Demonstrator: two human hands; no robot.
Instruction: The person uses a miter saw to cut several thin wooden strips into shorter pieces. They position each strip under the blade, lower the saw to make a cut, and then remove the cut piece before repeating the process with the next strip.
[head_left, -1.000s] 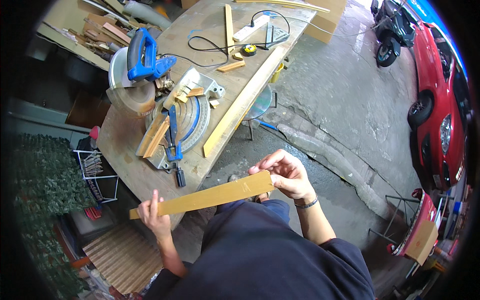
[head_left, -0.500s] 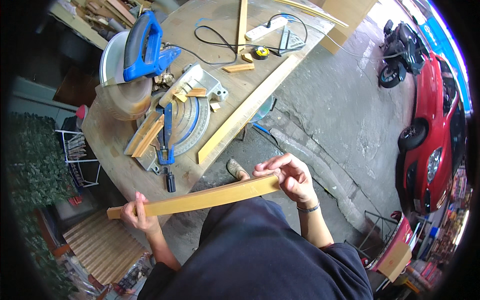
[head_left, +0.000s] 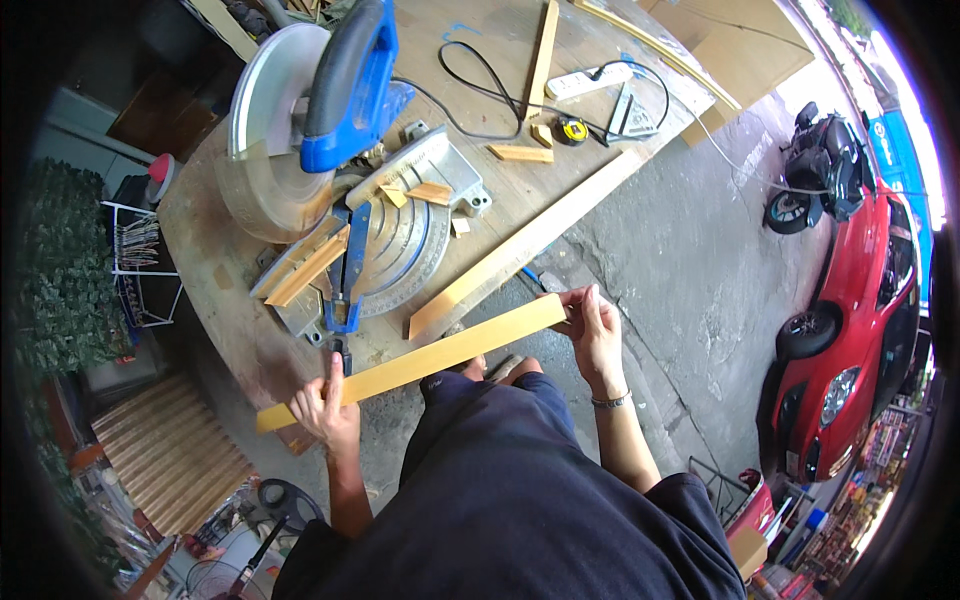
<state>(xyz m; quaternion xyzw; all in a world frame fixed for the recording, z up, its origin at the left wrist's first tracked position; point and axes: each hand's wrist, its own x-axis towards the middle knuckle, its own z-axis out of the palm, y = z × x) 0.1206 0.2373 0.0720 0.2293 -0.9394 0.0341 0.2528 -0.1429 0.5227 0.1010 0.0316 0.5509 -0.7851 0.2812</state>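
The wooden strip (head_left: 420,360) is held level just in front of the miter saw (head_left: 340,170) on the counter (head_left: 215,290). Left hand (head_left: 325,405) grips near one end; right hand (head_left: 592,325) pinches the other, steadying it.

top: dark navy short-sleeved shirt | legs: dark navy trousers | right wrist: thin bracelet (head_left: 610,402) | forearms: bare

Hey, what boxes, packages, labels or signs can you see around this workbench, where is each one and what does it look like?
Flat brown cardboard box: far right end of the wooden workbench, plain tan.
Blue signboard: far right edge, beyond the red car, a long band.
Colourful small packages: lower right corner, too small to tell apart.
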